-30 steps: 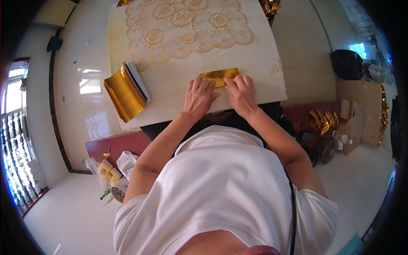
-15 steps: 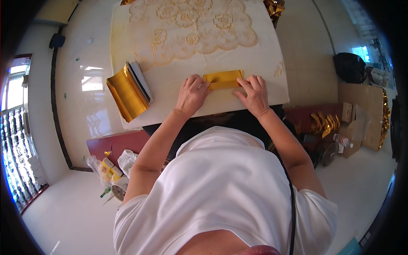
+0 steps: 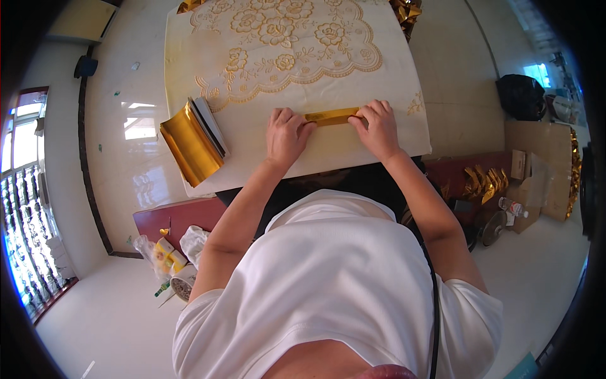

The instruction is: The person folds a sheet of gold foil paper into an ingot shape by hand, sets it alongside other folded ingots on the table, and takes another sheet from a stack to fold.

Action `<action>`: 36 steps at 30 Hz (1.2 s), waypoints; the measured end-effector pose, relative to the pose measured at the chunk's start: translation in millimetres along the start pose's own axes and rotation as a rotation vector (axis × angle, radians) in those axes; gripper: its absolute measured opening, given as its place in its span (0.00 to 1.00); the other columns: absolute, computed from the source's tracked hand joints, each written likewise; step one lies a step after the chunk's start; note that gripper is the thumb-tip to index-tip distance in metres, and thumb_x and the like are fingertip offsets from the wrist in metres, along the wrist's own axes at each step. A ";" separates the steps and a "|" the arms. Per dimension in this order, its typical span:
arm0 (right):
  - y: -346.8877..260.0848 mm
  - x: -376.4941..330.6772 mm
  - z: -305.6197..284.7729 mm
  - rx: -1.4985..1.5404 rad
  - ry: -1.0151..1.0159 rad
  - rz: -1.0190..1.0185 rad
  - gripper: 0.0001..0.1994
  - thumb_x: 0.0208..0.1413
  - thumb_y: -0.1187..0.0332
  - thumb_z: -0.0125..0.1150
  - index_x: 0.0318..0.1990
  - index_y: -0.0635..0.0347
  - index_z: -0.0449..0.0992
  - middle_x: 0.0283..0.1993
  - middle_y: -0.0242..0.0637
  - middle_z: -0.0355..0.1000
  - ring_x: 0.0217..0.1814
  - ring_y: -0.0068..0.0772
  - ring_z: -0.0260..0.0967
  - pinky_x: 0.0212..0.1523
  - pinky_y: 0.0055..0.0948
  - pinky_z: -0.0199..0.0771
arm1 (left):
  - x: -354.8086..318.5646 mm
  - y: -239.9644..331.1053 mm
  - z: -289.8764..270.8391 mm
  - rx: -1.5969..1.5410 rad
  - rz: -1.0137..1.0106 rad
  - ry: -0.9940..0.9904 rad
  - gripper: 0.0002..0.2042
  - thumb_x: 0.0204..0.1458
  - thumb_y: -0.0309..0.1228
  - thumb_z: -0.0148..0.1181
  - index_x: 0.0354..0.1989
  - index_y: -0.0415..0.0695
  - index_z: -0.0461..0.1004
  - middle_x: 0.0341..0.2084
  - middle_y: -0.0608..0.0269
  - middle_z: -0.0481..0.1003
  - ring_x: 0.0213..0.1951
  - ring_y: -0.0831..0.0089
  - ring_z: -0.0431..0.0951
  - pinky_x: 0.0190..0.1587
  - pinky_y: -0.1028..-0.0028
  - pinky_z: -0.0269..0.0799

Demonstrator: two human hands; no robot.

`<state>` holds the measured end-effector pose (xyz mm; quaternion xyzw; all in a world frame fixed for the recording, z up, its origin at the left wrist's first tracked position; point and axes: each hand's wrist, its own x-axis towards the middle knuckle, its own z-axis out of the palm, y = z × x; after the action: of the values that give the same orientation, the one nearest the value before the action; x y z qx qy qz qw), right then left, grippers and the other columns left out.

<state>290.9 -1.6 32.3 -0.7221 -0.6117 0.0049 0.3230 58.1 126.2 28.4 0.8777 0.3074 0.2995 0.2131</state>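
Observation:
A narrow folded strip of gold foil paper (image 3: 332, 117) stretches between my two hands, just above or on the near part of the tablecloth. My left hand (image 3: 287, 134) pinches its left end between thumb and curled fingers. At the right end my right hand (image 3: 377, 129) grips it the same way. To the left of my left hand lies a stack of gold foil sheets (image 3: 191, 144), slightly curved, with white and dark edges along its right side. Beneath everything is a cream tablecloth (image 3: 252, 136) with embroidered gold flowers.
Gold foil pieces (image 3: 407, 16) bunch at the table's far right corner. A dark red bench (image 3: 183, 215) at the left holds a bag and a yellow packet. On the right are folded gold pieces (image 3: 486, 183), a plastic bottle (image 3: 512, 207) and a cardboard box (image 3: 543, 161).
The gold paper has gone from a wider band to a narrow strip, folded over lengthwise. Both hands have closed more tightly around its ends.

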 end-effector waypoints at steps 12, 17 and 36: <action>-8.0 7.2 -2.3 -0.086 -0.113 0.159 0.13 0.50 0.65 0.80 0.31 0.57 0.78 0.38 0.37 0.74 0.48 0.47 0.69 0.52 0.45 0.71 | 12.1 1.8 -0.6 0.097 -0.170 -0.132 0.12 0.43 0.32 0.81 0.31 0.42 0.83 0.32 0.58 0.78 0.43 0.51 0.75 0.49 0.57 0.74; -21.9 8.7 -2.3 -0.126 0.031 0.019 0.14 0.49 0.71 0.77 0.43 0.58 0.81 0.46 0.39 0.73 0.51 0.47 0.71 0.55 0.45 0.72 | 6.5 10.0 2.1 0.167 -0.006 -0.053 0.15 0.47 0.29 0.75 0.45 0.46 0.85 0.42 0.59 0.78 0.46 0.55 0.76 0.50 0.58 0.74; -37.7 -30.3 15.7 -0.023 -0.111 -0.124 0.26 0.58 0.72 0.72 0.63 0.73 0.75 0.69 0.53 0.70 0.70 0.57 0.71 0.70 0.48 0.74 | -25.2 15.7 8.4 0.129 0.273 -0.239 0.22 0.53 0.21 0.60 0.59 0.40 0.79 0.64 0.49 0.72 0.67 0.49 0.73 0.66 0.54 0.71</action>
<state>243.8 -19.6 25.9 -0.6851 -0.6723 0.0179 0.2797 54.1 96.6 21.1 0.9524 0.1767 0.1988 0.1489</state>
